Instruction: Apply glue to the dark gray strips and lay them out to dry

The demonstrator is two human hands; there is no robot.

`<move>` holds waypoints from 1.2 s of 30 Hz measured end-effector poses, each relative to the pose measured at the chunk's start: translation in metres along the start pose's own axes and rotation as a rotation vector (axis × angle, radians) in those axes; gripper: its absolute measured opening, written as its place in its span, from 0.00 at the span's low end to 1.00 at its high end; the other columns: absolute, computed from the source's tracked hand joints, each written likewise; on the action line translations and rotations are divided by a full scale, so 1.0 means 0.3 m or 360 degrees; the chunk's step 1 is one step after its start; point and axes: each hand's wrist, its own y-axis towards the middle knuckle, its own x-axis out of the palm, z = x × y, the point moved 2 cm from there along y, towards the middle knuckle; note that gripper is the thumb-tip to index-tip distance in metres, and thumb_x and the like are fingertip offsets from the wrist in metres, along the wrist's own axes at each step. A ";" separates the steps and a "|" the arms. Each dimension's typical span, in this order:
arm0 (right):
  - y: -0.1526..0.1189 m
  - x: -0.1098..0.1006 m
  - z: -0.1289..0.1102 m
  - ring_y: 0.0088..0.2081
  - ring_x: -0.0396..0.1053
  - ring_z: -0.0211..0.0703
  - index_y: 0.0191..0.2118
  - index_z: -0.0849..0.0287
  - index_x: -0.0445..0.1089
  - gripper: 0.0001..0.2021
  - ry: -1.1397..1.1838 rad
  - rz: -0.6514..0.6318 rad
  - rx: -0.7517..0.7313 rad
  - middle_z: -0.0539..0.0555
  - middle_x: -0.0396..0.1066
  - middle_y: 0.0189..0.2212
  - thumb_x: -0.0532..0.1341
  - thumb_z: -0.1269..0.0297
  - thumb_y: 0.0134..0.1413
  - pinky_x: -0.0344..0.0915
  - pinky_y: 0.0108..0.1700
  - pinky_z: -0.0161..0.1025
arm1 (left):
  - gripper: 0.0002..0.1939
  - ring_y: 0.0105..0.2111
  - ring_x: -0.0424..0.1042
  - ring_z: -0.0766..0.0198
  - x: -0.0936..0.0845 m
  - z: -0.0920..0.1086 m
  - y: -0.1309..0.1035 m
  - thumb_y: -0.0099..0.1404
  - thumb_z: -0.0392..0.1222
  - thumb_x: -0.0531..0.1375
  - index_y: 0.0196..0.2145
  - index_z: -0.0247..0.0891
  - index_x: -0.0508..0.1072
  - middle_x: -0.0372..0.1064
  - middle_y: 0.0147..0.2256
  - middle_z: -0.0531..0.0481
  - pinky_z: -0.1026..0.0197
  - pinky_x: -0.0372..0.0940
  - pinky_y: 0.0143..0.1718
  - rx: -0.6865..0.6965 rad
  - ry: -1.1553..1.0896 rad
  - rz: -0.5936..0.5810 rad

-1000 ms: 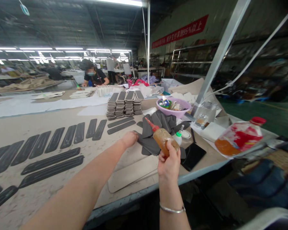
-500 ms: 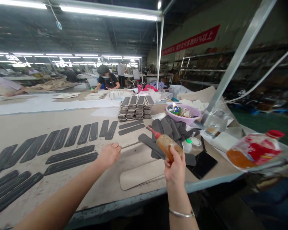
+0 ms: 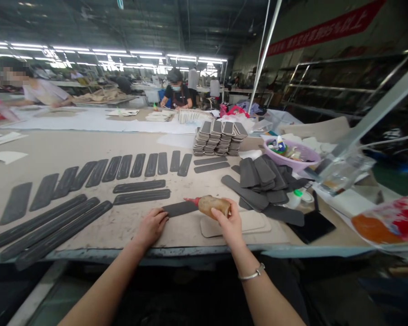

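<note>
My right hand (image 3: pixel 230 222) is wrapped round a squeeze bottle (image 3: pixel 209 206) of amber liquid, tipped so its red nozzle points left. The nozzle tip is over a dark grey strip (image 3: pixel 180 208) that lies on the table. My left hand (image 3: pixel 151 226) has its fingers closed at the left end of this strip, holding it against the surface. Beyond and to the left lie several dark strips (image 3: pixel 141 196) with shiny lines along their edges. Under the bottle and right forearm side are pale rounded panels (image 3: pixel 251 222). A pile of plain dark grey pieces (image 3: pixel 263 179) sits to the right.
Stacks of dark-topped pieces (image 3: pixel 221 138) stand at the back. Right of them is a purple basin (image 3: pixel 292 154) with small items. A green-capped bottle (image 3: pixel 295 198), a black flat object (image 3: pixel 314 226) and an orange-filled bag (image 3: pixel 387 222) lie right. Co-workers (image 3: pixel 177 90) sit across the table.
My left hand has brought the strip down flat onto the table. My right hand has moved the bottle left, its nozzle now over the strip. The view has turned left and tilted down.
</note>
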 end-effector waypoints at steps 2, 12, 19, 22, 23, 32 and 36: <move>-0.011 0.029 0.019 0.40 0.67 0.45 0.46 0.57 0.63 0.24 -0.0126 -0.0039 -0.0122 0.54 0.67 0.41 0.66 0.57 0.42 0.67 0.40 0.41 | 0.15 0.43 0.68 0.58 0.000 -0.019 -0.016 0.66 0.44 0.51 0.39 0.37 0.75 0.70 0.41 0.44 0.55 0.64 0.49 0.0012 -0.0065 0.0044; -0.066 0.153 0.043 0.44 0.65 0.47 0.47 0.55 0.64 0.21 -0.0577 -0.0264 -0.0434 0.54 0.65 0.41 0.65 0.60 0.45 0.64 0.47 0.45 | 0.13 0.38 0.69 0.59 -0.004 -0.032 -0.060 0.65 0.42 0.52 0.36 0.38 0.76 0.72 0.38 0.45 0.56 0.66 0.44 -0.0103 -0.0053 0.0125; -0.075 0.210 0.067 0.45 0.64 0.46 0.47 0.55 0.63 0.20 -0.0619 -0.0309 -0.0501 0.54 0.64 0.42 0.65 0.64 0.45 0.62 0.49 0.44 | 0.13 0.38 0.68 0.59 -0.002 -0.033 -0.052 0.65 0.41 0.52 0.35 0.37 0.76 0.72 0.37 0.45 0.56 0.66 0.44 -0.0072 -0.0071 0.0134; -0.078 0.216 0.078 0.46 0.63 0.46 0.47 0.55 0.63 0.20 -0.0621 -0.0322 -0.0515 0.54 0.64 0.43 0.65 0.65 0.45 0.62 0.50 0.43 | 0.14 0.38 0.68 0.59 -0.003 -0.033 -0.053 0.66 0.41 0.51 0.35 0.37 0.76 0.72 0.37 0.45 0.56 0.65 0.44 -0.0071 -0.0065 0.0133; -0.078 0.214 0.079 0.45 0.64 0.46 0.47 0.55 0.63 0.20 -0.0628 -0.0322 -0.0512 0.54 0.64 0.43 0.65 0.64 0.45 0.62 0.50 0.43 | 0.14 0.38 0.68 0.59 -0.004 -0.033 -0.053 0.66 0.42 0.51 0.35 0.37 0.76 0.72 0.37 0.45 0.56 0.65 0.44 -0.0073 -0.0064 0.0127; -0.019 0.087 0.053 0.43 0.64 0.47 0.46 0.56 0.64 0.20 -0.0812 -0.0057 -0.0414 0.55 0.64 0.41 0.65 0.61 0.45 0.62 0.48 0.45 | 0.16 0.39 0.68 0.58 -0.007 -0.032 -0.048 0.66 0.45 0.50 0.35 0.38 0.76 0.71 0.38 0.45 0.55 0.65 0.45 -0.0096 -0.0039 0.0081; 0.014 -0.004 0.054 0.44 0.64 0.47 0.46 0.57 0.64 0.20 -0.0887 0.0107 -0.0421 0.56 0.64 0.42 0.65 0.60 0.46 0.61 0.49 0.44 | 0.17 0.41 0.69 0.57 -0.004 -0.036 -0.048 0.66 0.46 0.50 0.35 0.38 0.77 0.71 0.39 0.44 0.55 0.65 0.46 -0.0094 -0.0060 0.0096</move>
